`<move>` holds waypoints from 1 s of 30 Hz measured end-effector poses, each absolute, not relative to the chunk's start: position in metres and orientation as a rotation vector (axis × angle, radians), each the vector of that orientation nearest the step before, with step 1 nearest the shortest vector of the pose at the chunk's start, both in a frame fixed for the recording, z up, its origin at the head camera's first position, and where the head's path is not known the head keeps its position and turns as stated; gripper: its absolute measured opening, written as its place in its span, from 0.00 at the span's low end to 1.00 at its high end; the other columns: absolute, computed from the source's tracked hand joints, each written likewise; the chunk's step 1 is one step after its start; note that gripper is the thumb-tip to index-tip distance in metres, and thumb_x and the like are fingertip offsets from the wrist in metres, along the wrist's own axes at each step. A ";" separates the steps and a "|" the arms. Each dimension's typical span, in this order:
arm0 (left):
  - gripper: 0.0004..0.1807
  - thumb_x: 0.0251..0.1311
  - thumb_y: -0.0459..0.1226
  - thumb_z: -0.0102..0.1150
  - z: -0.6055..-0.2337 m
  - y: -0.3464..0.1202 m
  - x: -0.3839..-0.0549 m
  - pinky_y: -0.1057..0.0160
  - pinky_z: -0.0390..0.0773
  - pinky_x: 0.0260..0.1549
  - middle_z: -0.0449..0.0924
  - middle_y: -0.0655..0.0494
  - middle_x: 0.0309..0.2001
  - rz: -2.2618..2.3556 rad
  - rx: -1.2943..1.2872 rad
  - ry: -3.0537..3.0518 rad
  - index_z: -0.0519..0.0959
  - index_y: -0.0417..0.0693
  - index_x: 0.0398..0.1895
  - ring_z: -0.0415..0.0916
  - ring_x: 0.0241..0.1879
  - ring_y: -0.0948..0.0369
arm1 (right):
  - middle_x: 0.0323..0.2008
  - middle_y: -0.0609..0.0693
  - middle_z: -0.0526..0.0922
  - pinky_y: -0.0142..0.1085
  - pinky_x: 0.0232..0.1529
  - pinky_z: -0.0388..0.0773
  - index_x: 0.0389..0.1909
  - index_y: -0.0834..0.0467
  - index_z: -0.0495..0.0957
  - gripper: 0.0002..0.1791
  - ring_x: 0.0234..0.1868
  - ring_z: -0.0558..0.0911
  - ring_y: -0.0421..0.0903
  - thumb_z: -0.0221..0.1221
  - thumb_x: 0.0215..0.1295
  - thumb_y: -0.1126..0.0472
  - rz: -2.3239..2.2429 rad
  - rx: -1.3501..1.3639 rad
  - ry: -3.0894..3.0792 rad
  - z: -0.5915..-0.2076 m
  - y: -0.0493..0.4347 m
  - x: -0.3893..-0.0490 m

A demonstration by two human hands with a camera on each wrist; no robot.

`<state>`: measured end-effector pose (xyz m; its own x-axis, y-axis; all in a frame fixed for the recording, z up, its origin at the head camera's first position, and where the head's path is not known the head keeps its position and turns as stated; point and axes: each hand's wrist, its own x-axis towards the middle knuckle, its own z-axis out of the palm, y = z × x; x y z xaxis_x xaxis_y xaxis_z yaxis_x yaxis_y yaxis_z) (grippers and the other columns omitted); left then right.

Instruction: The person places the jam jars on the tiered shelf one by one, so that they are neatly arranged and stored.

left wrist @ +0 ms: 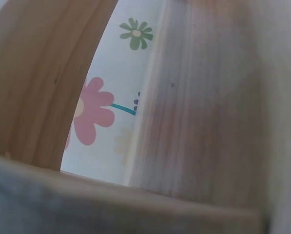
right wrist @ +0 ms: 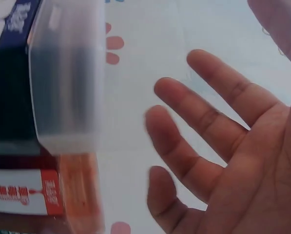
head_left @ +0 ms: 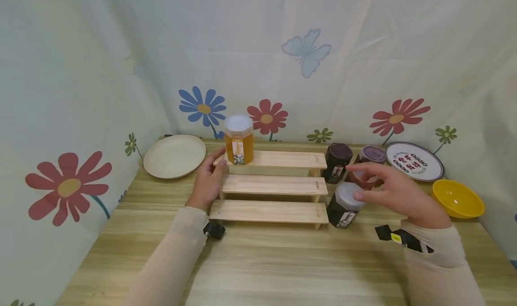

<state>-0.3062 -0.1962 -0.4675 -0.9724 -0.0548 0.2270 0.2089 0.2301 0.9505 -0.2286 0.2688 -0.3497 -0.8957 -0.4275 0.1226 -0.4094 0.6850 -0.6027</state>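
Note:
A three-step wooden rack (head_left: 274, 211) stands on the table, and my left hand (head_left: 207, 182) grips the left end of its top step. The left wrist view looks closely at the rack's boards (left wrist: 203, 112); no fingers show there. An amber honey jar (head_left: 239, 144) with a whitish lid stands on that top step, close to my left fingertips. My right hand (head_left: 389, 189) is held with loosely bent fingers over a dark jar (head_left: 343, 209) with a translucent lid, right of the rack. In the right wrist view, the spread fingers (right wrist: 184, 141) stand apart from the jar's lid (right wrist: 69, 73).
Behind the dark jar stand another dark jar (head_left: 338, 158) and a reddish jar (head_left: 372, 154), partly covered by my right hand. A cream plate (head_left: 174, 157) lies at back left. At the right are a patterned white plate (head_left: 431, 162) and a yellow bowl (head_left: 457, 199). A flowered curtain (head_left: 258, 50) hangs behind.

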 end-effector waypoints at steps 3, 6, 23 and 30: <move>0.28 0.82 0.51 0.49 -0.468 -0.196 -0.306 0.62 0.75 0.47 0.74 0.50 0.70 -1.814 -0.139 -2.294 0.68 0.56 0.80 0.76 0.54 0.45 | 0.59 0.55 0.84 0.43 0.53 0.79 0.70 0.53 0.78 0.33 0.55 0.80 0.53 0.75 0.65 0.54 -0.957 -0.695 2.849 -0.350 0.272 -0.230; 0.28 0.82 0.51 0.49 -0.468 -0.196 -0.305 0.62 0.75 0.46 0.76 0.49 0.68 -1.821 -0.130 -2.296 0.68 0.58 0.80 0.77 0.52 0.48 | 0.63 0.57 0.84 0.48 0.54 0.77 0.71 0.54 0.77 0.35 0.59 0.80 0.57 0.76 0.63 0.52 -0.930 -0.682 2.812 -0.352 0.274 -0.232; 0.26 0.84 0.39 0.45 -0.435 -0.186 -0.285 0.66 0.73 0.48 0.69 0.44 0.75 -1.856 -0.102 -2.330 0.65 0.44 0.80 0.74 0.59 0.41 | 0.65 0.61 0.81 0.50 0.56 0.80 0.72 0.58 0.75 0.41 0.57 0.82 0.53 0.77 0.60 0.50 -0.818 -0.752 2.742 -0.356 0.275 -0.232; 0.27 0.84 0.43 0.46 -0.458 -0.192 -0.300 0.67 0.73 0.48 0.70 0.47 0.74 -1.864 -0.117 -2.300 0.65 0.52 0.81 0.74 0.59 0.43 | 0.63 0.56 0.81 0.42 0.51 0.81 0.72 0.57 0.75 0.38 0.51 0.79 0.48 0.76 0.62 0.52 -0.743 -0.752 2.721 -0.365 0.273 -0.237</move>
<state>-0.3003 -0.1918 -0.4578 -0.9810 -0.0506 0.1873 0.1728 0.2115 0.9620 -0.2373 0.2733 -0.3648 -0.8443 -0.5304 -0.0760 -0.4182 0.7410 -0.5255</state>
